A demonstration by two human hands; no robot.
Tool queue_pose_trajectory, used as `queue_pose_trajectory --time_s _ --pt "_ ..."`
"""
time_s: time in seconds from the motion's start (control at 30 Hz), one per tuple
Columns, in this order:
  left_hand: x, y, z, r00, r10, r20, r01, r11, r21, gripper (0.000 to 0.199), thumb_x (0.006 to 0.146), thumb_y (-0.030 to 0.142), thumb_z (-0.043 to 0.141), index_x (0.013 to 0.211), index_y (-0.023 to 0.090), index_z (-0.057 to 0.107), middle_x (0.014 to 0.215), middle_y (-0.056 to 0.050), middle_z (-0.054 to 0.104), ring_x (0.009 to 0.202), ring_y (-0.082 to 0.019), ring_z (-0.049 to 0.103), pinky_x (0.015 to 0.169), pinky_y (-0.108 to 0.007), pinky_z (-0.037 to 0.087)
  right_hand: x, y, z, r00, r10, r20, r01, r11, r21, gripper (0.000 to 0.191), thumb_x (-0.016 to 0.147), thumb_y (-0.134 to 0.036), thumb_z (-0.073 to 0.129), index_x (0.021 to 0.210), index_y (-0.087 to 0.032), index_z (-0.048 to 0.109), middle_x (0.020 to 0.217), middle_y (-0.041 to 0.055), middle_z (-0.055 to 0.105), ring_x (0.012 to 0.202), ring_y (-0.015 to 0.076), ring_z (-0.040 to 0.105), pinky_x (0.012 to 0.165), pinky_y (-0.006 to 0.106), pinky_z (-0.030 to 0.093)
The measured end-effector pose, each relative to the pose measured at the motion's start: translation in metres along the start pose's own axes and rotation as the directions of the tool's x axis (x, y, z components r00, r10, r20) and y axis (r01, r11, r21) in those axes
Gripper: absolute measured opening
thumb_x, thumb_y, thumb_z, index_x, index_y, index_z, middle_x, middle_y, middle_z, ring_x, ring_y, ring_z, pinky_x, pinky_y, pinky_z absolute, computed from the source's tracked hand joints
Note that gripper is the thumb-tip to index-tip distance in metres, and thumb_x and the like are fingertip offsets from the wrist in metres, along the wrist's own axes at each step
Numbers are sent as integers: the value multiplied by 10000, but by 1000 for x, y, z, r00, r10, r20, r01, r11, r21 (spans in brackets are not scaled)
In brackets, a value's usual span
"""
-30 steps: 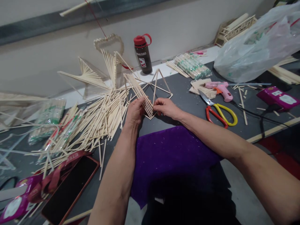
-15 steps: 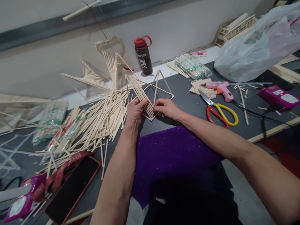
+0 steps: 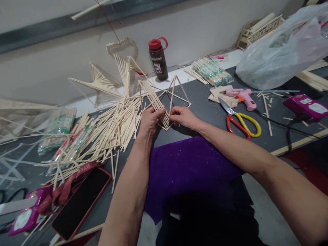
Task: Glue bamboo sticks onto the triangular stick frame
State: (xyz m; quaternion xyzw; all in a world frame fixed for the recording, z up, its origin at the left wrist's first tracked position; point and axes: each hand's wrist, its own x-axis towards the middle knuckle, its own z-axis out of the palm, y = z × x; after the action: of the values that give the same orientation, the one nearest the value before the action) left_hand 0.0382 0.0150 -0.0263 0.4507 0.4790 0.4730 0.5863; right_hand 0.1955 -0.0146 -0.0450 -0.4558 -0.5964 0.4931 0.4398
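A frame of thin wooden sticks [image 3: 153, 95] stands on the dark table in front of me, with several sticks laid side by side along its left part and an open triangle at its right. My left hand [image 3: 151, 119] grips the row of sticks from the left, thumb on top. At the lower right end of that row, my right hand [image 3: 183, 117] pinches the frame near its front corner. Its fingertips are partly hidden, so any small piece between them cannot be made out. A heap of loose wooden sticks [image 3: 115, 124] lies just left of my left hand.
Scissors [image 3: 239, 121], a pink glue gun [image 3: 242, 96] and a plastic bag [image 3: 276, 54] lie to the right. Behind the frame stands a dark bottle [image 3: 159, 63]. A phone [image 3: 82, 205] lies at front left; a purple cloth [image 3: 189, 167] is nearest me.
The whole view has shifted slightly to the right. Both hands keep the same hold on the stick frame.
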Motion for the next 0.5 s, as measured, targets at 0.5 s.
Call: queue_pose_trajectory --time_s 0.5 --pt "1 -2 -1 1000 4 26 -3 1000 -27 309 512 269 837 761 135 712 676 -33 685 578 -140 614 534 -253 489 -1 -15 -19 972 120 -202 -121 993 11 154 790 -275 587 724 -143 631 697 39 666 479 72 536 396 176 323"
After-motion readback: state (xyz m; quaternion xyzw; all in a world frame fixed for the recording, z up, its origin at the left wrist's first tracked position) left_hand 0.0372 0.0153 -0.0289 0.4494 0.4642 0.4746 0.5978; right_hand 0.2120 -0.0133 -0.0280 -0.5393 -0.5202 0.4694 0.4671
